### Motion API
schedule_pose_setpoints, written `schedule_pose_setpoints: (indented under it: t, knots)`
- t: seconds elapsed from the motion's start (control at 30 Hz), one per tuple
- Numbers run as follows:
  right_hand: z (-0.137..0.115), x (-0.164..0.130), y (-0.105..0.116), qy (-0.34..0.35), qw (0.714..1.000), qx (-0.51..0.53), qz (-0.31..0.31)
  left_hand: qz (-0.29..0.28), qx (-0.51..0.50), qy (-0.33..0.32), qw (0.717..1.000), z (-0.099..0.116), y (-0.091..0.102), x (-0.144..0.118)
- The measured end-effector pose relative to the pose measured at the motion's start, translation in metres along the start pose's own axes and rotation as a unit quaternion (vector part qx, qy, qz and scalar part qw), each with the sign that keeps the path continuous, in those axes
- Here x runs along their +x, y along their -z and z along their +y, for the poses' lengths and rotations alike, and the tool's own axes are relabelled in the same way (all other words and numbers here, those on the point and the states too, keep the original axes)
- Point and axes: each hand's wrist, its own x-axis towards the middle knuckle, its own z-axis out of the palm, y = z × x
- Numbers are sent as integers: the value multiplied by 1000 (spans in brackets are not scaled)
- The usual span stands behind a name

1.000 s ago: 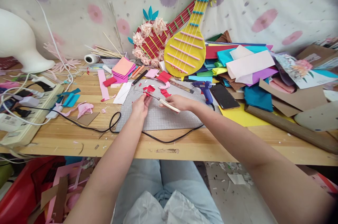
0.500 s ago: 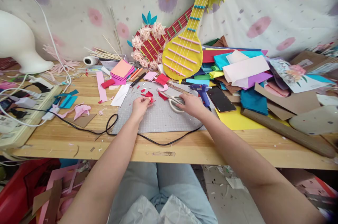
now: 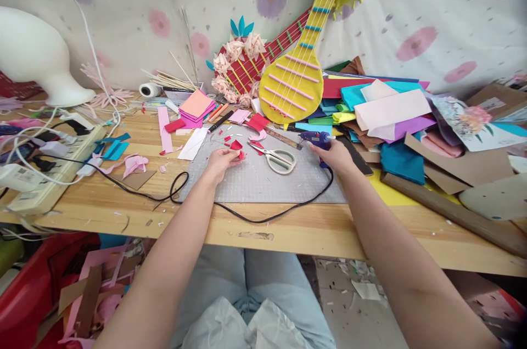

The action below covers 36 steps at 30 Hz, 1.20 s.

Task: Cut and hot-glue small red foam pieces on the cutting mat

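Observation:
My left hand pinches a small folded piece of red paper over the grey cutting mat. At the right, my right hand is closed around the handle of a blue glue gun, whose nozzle points left. Between the two hands lie the scissors with pale handles, their blades slightly apart and pointing to the upper left. A black cord hangs from the glue gun and runs along the front of the mat. Red scraps lie near the scissor tips.
Behind the mat lean a yellow paper lute and a red one with pink flowers. Coloured sheets and a dark phone lie to the right. A power strip with tangled cables sits left.
My right hand has left the scissors, moved right and taken hold of the glue gun. The scissors now lie free on the mat. My left hand keeps the red piece.

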Motion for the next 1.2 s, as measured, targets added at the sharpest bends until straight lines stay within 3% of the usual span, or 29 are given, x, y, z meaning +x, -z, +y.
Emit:
schedule_pose_setpoints:
  t: [0.07, 0.17, 0.27, 0.37, 0.43, 0.5, 0.6, 0.73, 1.2]
  knots:
    - [-3, 7, -8, -29, 999, 5, -41, -1, 9, 0, 1000, 1, 0, -2]
    - [-8, 4, -13, -58, 996, 72, 14, -4, 16, 3, 1000, 2, 0, -2]
    - [-20, -7, -6, -12, 972, 230, 47, -9, 17, 4, 1000, 2, 0, 0]
    - [-45, -22, 5, 91, 938, 325, -73, -13, 23, 6, 1000, 1, 0, 0]
    - [-65, -30, 8, 140, 920, 308, -199, -13, 27, 6, 1000, 1, 0, -1]
    - [-81, -37, 4, 152, 914, 280, -252, -13, 32, 4, 999, 0, 1, -2]
    - [-90, -43, -8, 153, 921, 284, -218, -11, 39, 1, 999, 0, 1, -2]
    - [-85, -46, -22, 147, 932, 286, -168, -14, 51, 2, 999, -1, 1, -1]
    - [-81, -48, -35, 185, 943, 230, -153, -22, 84, 2, 996, -2, -3, -1]
